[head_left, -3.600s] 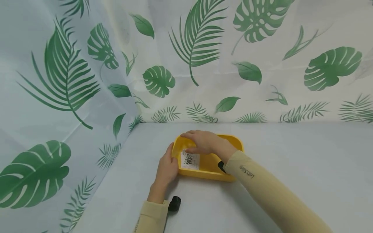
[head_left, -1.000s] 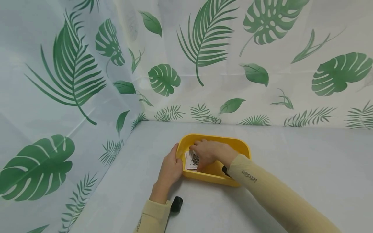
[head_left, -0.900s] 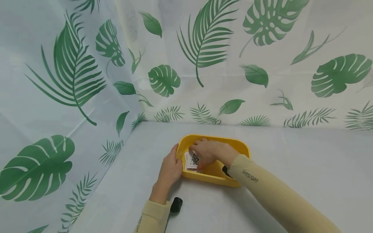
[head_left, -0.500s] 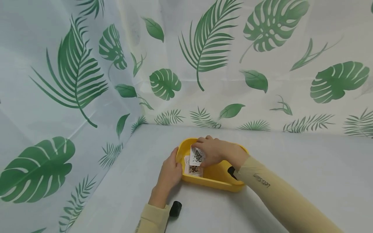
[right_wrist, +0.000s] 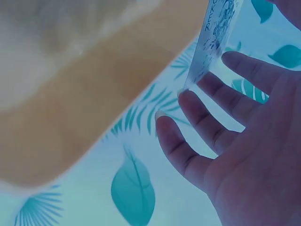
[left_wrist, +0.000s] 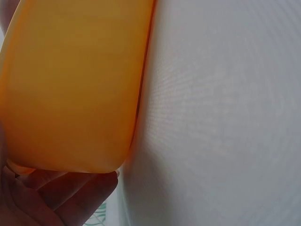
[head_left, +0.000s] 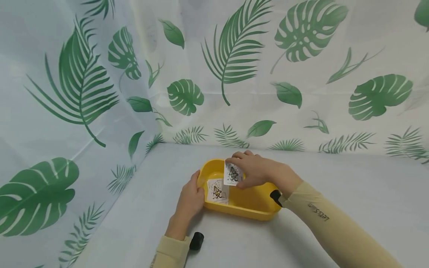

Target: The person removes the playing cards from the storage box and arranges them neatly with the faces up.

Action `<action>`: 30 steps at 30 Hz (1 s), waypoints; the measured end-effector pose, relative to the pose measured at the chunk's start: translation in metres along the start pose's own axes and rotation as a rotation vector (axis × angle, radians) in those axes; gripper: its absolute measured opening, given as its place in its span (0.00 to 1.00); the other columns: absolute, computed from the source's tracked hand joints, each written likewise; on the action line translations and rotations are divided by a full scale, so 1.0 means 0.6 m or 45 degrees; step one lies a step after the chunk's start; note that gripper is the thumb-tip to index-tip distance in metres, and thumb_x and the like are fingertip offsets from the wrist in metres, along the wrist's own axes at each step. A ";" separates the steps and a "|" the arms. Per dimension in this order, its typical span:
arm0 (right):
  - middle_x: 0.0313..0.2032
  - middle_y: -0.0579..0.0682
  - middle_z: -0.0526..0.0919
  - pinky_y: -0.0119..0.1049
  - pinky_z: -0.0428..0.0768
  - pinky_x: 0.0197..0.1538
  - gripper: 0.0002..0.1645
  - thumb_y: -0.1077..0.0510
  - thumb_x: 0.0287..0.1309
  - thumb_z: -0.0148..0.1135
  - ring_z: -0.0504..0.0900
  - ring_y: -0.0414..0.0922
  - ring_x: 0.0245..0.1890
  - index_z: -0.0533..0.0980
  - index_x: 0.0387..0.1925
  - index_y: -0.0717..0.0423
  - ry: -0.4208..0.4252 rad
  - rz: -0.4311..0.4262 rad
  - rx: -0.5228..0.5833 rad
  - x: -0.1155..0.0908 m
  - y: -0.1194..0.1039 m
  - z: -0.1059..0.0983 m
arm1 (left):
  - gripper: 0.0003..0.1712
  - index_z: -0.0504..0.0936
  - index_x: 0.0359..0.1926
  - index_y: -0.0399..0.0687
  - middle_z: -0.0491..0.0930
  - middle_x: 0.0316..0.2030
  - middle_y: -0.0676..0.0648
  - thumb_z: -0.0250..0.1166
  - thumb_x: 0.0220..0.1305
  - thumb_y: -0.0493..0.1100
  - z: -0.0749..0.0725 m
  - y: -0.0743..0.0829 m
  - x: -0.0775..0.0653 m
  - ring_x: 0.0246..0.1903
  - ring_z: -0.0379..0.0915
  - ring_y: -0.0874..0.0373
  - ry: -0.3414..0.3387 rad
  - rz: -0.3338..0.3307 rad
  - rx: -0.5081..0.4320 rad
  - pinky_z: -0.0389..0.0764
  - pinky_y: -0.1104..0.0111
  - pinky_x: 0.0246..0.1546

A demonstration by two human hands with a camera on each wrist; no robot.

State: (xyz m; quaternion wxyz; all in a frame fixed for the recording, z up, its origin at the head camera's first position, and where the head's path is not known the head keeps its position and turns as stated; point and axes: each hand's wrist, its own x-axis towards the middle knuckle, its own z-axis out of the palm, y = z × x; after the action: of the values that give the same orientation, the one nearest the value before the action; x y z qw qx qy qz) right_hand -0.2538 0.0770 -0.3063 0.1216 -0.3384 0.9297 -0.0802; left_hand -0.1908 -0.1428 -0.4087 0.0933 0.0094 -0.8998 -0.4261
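Note:
A yellow plastic tub (head_left: 254,198) stands on the white surface. My left hand (head_left: 189,196) grips its left end; in the left wrist view the fingers (left_wrist: 89,193) lie against the tub's end wall (left_wrist: 70,103). Above the tub's inside, my right hand (head_left: 259,169) pinches a white playing card (head_left: 232,175) with a dark figure on it between thumb and fingers. Part of the word JOKER shows on that card (right_wrist: 209,47) in the right wrist view. Another playing card (head_left: 217,191), with a brownish figure, lies face up in the tub's left end.
White sheeting printed with green leaves rises behind (head_left: 231,56) and to the left. A black wrist camera (head_left: 196,241) is strapped by the left cuff, another (head_left: 276,198) by the right. White surface (head_left: 335,178) extends to the right of the tub.
The right hand has reached into the tub, picked up the top card and lifted it up and to the right, uncovering the card beneath. The left hand has kept its hold on the tub.

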 end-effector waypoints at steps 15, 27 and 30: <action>0.71 0.54 0.64 0.61 0.68 0.64 0.47 0.48 0.55 0.70 0.63 0.58 0.67 0.64 0.74 0.48 0.114 -0.013 0.012 -0.059 0.030 -0.026 | 0.35 0.61 0.74 0.36 0.69 0.68 0.36 0.49 0.65 0.32 0.001 0.000 -0.001 0.65 0.68 0.44 -0.009 -0.011 -0.017 0.67 0.49 0.64; 0.70 0.56 0.66 0.66 0.67 0.63 0.45 0.49 0.54 0.72 0.63 0.62 0.66 0.66 0.73 0.48 0.161 0.088 0.069 -0.111 0.062 -0.034 | 0.35 0.62 0.74 0.34 0.70 0.67 0.34 0.48 0.64 0.31 -0.002 -0.002 -0.001 0.64 0.69 0.42 -0.009 0.002 0.013 0.68 0.48 0.64; 0.70 0.57 0.66 0.67 0.67 0.63 0.46 0.50 0.53 0.73 0.61 0.63 0.67 0.66 0.73 0.48 0.188 0.101 0.064 -0.130 0.074 -0.036 | 0.35 0.62 0.74 0.34 0.70 0.67 0.34 0.48 0.64 0.31 -0.003 -0.001 0.000 0.63 0.69 0.42 -0.011 0.009 0.014 0.68 0.48 0.64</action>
State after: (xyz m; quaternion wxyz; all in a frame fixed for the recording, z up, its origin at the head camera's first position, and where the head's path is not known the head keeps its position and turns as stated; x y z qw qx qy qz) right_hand -0.2293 0.1627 -0.2828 0.0643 -0.2914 0.9465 -0.1233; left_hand -0.1903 -0.1445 -0.4079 0.0907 0.0049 -0.9025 -0.4211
